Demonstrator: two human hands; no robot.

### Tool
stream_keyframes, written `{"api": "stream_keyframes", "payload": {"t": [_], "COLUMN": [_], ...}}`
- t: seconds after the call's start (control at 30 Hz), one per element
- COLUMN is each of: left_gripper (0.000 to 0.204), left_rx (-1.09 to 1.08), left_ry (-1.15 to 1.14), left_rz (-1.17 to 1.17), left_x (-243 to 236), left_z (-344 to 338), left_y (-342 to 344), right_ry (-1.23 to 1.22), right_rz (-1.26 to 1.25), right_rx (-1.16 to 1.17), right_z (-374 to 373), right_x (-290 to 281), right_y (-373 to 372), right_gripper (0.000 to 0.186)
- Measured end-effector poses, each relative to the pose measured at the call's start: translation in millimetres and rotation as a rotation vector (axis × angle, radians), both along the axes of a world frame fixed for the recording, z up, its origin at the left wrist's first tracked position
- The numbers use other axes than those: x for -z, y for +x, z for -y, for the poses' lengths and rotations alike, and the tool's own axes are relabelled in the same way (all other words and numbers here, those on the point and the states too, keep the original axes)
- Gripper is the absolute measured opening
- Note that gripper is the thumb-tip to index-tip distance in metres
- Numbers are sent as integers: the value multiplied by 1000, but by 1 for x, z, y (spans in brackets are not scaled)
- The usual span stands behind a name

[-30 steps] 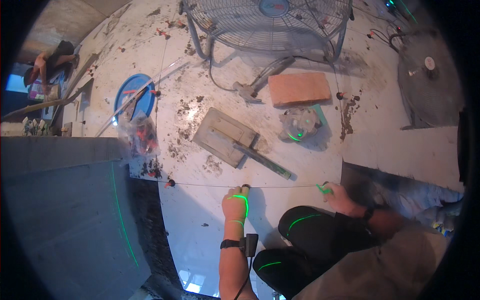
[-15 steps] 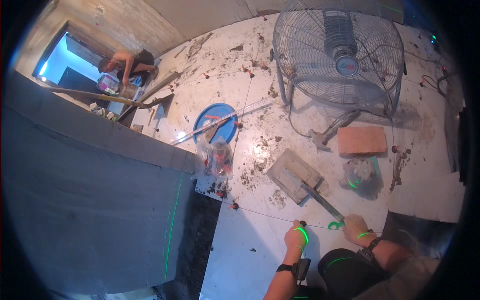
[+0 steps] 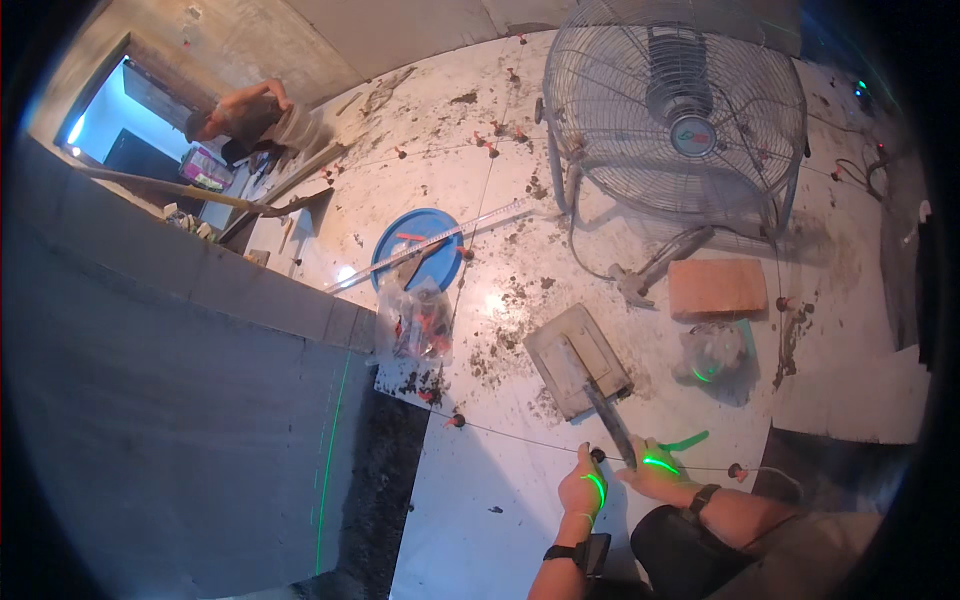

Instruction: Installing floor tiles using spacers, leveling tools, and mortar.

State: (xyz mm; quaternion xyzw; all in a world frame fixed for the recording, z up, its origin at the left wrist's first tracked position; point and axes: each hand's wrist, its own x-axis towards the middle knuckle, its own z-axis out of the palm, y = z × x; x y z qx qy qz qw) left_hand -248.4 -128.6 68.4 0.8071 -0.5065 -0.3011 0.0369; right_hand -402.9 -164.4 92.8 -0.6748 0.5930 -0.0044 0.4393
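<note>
My left hand is closed beside a dark round levelling clip on the tile joint; what its fingertips hold is hidden. My right hand grips the lower end of a long dark bar, whose upper part lies across a grey rectangular float. A bright green strip shows beside that hand. Just beyond sit an orange brick and a plastic-covered device casting green light. Another orange-and-black clip is on the same joint.
A large fan stands behind a hammer. Left are a blue lid with a straightedge, a bag of clips, a shovel and a grey ledge. A co-worker bends over a bucket.
My right hand has moved left toward my left hand and shifted the bar's near end leftward. My view has swung toward the left. The co-worker's arm has risen to the bucket.
</note>
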Motion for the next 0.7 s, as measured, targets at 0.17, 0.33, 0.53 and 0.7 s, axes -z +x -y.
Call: {"api": "stream_keyframes", "payload": {"t": [0.17,0.33,0.53,0.7], "left_gripper": [22,21,31,52], "left_rx": [128,130,144,136], "left_ry": [15,29,73,-44], "left_rz": [2,-41,-17,-12], "left_x": [4,0,1,7], "left_z": [-4,-1,-3,-6], "left_y": [2,0,1,-1], "right_ry": [-35,-791,-380,-466], "right_rz": [-212,62,196,231], "right_rx": [25,-258,-714,-810], "right_z": [43,43,50,62], "right_x": [3,-7,40,69], "right_y": [-30,-38,17,33], "right_gripper": [44,35,32,23]}}
